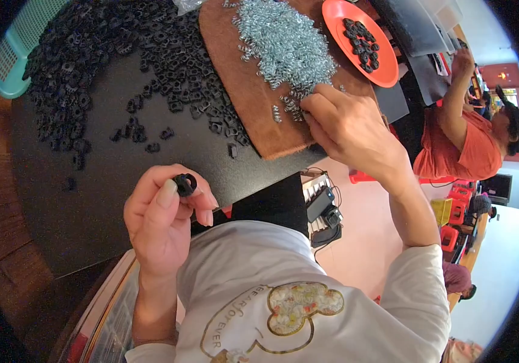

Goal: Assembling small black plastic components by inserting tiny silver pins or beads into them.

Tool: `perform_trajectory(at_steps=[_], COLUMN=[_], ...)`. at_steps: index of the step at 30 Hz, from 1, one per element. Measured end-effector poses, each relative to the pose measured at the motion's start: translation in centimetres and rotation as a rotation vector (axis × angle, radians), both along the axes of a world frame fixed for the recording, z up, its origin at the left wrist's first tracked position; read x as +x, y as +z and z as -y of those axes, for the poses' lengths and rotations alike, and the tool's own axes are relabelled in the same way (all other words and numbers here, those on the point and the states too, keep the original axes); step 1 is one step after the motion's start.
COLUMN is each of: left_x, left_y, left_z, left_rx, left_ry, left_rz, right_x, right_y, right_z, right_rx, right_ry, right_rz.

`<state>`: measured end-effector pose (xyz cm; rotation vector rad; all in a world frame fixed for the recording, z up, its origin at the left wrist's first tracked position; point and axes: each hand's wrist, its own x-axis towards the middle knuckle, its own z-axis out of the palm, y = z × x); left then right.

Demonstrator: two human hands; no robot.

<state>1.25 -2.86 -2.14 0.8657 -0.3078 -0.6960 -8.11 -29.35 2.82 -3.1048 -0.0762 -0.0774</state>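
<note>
My left hand (165, 212) is closed in a pinch, thumb against fingers, on a small black plastic part (185, 184) with a round opening. It is held up in front of the table's near edge. My right hand (350, 124) reaches to the lower edge of a heap of small silvery coil springs (283, 45). Its thumb and index finger come together among a few springs, and whatever lies between the tips is hidden. The springs rest on a brown cloth (235, 78). One loose spring (276, 114) lies left of the right fingertips.
A big spread of small black plastic pieces (84, 66) covers the dark table (120, 206) at the far left. An orange-red plate (386, 74) holds several round black parts. A mint-green basket (8, 72) stands at the left edge. Another person (465, 139) in orange sits at right.
</note>
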Motion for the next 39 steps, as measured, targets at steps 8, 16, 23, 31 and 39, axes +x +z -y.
perform_trajectory(at_steps=[8,16,23,31,39], left_x=[0.1,0.1,0.4,0.4,0.5], left_y=[-0.1,-0.1,0.3,0.2,0.1], left_z=[0.2,0.2,0.1,-0.1,-0.7], left_rx=[-0.004,0.053,0.06,0.02,-0.024], left_ry=[-0.009,0.003,-0.004,-0.029,-0.064], left_rz=[0.003,0.012,-0.088,-0.112,-0.159], right_x=[-0.1,0.8,3.7,6.2,6.7], right_y=[0.6,1.4,2.8,2.9,2.2], right_z=[0.4,0.5,-5.1,-7.1,-7.4], right_rx=[0.051,0.384,1.096,1.133,1.096], right_ry=[-0.054,-0.099,0.043,0.118,0.234], right_rz=[0.043,0.103,-0.047,-0.194,-0.22])
